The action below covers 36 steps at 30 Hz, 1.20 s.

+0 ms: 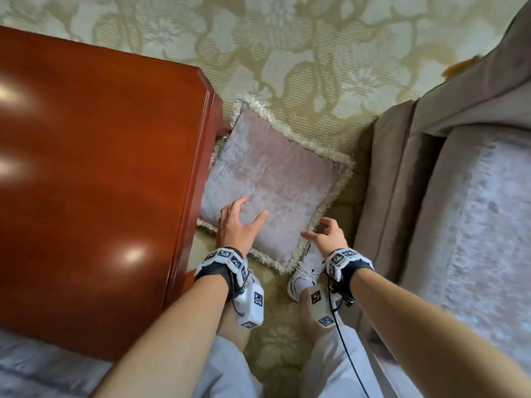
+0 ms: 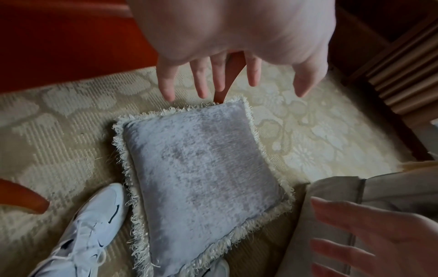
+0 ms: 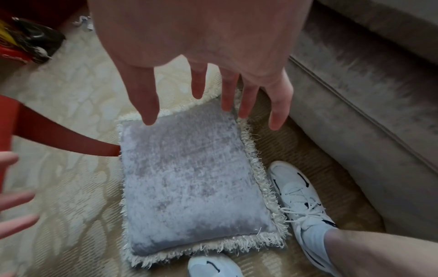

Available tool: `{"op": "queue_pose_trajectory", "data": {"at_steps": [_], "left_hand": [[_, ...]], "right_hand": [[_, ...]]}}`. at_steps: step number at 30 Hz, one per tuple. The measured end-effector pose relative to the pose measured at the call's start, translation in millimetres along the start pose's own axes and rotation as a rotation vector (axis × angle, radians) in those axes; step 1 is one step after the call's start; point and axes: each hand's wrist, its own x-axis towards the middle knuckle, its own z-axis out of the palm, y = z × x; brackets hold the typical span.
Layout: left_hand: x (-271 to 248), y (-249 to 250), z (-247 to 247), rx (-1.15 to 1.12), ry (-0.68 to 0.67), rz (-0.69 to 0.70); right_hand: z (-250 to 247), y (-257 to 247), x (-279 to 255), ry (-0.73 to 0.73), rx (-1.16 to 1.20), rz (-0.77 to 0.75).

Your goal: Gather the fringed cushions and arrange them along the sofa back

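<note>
A pale lilac velvet cushion (image 1: 267, 185) with a cream fringe lies flat on the carpet between the wooden table and the sofa. Both wrist views show it from above, cushion (image 2: 201, 178) and cushion (image 3: 192, 185). My left hand (image 1: 241, 222) hovers over its near left corner with fingers spread and holds nothing. My right hand (image 1: 324, 232) hangs over the near right fringe, fingers spread and loosely bent, also empty. In the wrist views the left hand (image 2: 227, 82) and the right hand (image 3: 213, 105) are above the cushion, apart from it.
A glossy red-brown wooden table (image 1: 94, 173) stands close on the left, one leg (image 3: 66, 144) touching the cushion. The taupe sofa (image 1: 408, 196) with a lilac seat cover (image 1: 494, 225) runs along the right. My white shoes (image 3: 301, 204) stand at the cushion's near edge on the floral carpet (image 1: 301, 53).
</note>
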Motion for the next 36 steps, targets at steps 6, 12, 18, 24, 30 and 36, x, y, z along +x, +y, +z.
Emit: {"op": "queue_pose_trajectory", "data": {"at_steps": [6,12,18,24,30,36], "left_hand": [[58,-19,34,0.093,-0.027,0.019],[130,-23,56,0.18,-0.016,0.052],[190,-31,69,0.192,-0.007,0.05],[213,-44,77,0.153,0.005,0.05],[206,-51,79,0.128,0.003,0.054],[189,-47,69,0.104,0.01,0.058]], "right_hand": [[9,17,70,0.084,0.08,0.068],[34,16,136,0.111,0.233,0.147],[55,14,197,0.134,0.306,0.256],[74,20,220,0.034,0.275,0.328],[88,13,223,0.077,0.524,0.331],[86,7,206,-0.038,0.619,0.268]]}}
